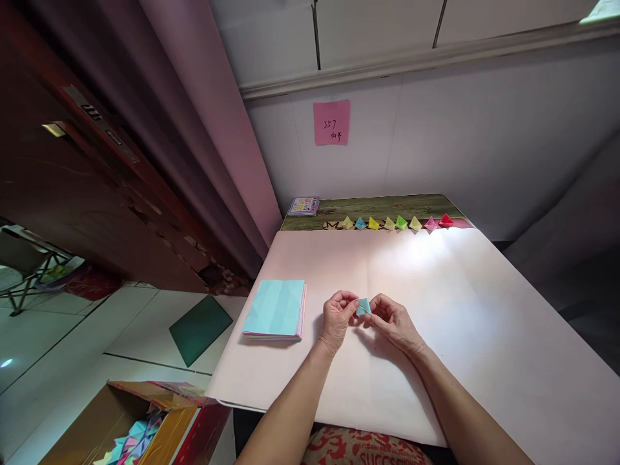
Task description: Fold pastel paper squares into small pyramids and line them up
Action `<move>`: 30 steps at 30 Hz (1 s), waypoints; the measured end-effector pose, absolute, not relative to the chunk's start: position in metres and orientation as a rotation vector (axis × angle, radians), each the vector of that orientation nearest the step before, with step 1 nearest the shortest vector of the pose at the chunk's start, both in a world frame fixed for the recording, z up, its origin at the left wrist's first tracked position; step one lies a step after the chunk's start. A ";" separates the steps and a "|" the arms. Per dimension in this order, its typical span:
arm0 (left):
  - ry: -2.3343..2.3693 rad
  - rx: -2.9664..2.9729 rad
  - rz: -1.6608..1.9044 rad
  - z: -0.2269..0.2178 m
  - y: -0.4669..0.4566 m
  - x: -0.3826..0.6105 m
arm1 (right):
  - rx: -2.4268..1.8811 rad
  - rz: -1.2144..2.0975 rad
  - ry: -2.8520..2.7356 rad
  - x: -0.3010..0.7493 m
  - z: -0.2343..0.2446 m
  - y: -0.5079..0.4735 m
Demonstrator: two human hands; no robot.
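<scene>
Between my two hands is a small light-blue folded paper (363, 307), held a little above the table. My left hand (340, 316) is closed, its thumb and fingers pinching the left side of the paper. From the right, my right hand (393, 323) pinches the paper's other edge between thumb and fingertips. Some fingertips are hidden behind the paper. To the left of my hands lies a stack of square paper sheets (276, 309), a light-blue one on top and pinkish edges below it.
Along the far edge of the pale table cover (310, 252) stands a row of several folded paper boats (401, 223). A small printed pad (304, 206) lies at the far left corner. An open cardboard box (97, 420) with coloured paper sits lower left, near a dark green sheet (201, 330) on the floor.
</scene>
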State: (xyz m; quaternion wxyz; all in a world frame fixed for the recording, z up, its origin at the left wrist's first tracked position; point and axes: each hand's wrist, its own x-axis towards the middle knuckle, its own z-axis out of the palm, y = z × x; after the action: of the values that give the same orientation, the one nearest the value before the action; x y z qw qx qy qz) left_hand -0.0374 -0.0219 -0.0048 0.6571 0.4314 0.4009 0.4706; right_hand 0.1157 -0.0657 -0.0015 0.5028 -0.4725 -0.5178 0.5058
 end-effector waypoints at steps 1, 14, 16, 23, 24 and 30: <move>0.892 0.960 1.082 -0.004 -0.022 -0.038 | -1.123 1.223 -1.258 0.116 0.000 -0.066; 0.907 1.129 1.046 -0.003 -0.023 -0.039 | -1.129 1.167 -1.255 0.119 -0.008 -0.064; 0.915 1.157 1.044 -0.003 -0.023 -0.038 | -1.133 1.165 -1.254 0.118 -0.007 -0.064; 0.882 1.173 1.030 -0.003 -0.023 -0.039 | -1.147 1.171 -1.210 0.118 -0.006 -0.064; 0.856 1.178 1.020 -0.002 -0.023 -0.040 | -1.142 1.172 -1.188 0.118 -0.006 -0.064; 0.650 1.171 0.988 0.000 -0.028 -0.040 | -1.140 1.123 -1.067 0.119 -0.006 -0.063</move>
State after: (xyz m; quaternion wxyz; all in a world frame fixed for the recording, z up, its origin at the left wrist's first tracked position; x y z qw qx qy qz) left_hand -0.0400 -0.0283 -0.0001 0.6731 0.5204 0.2889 0.4389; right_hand 0.1188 -0.0635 -0.0059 0.5724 -0.4860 -0.4549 0.4787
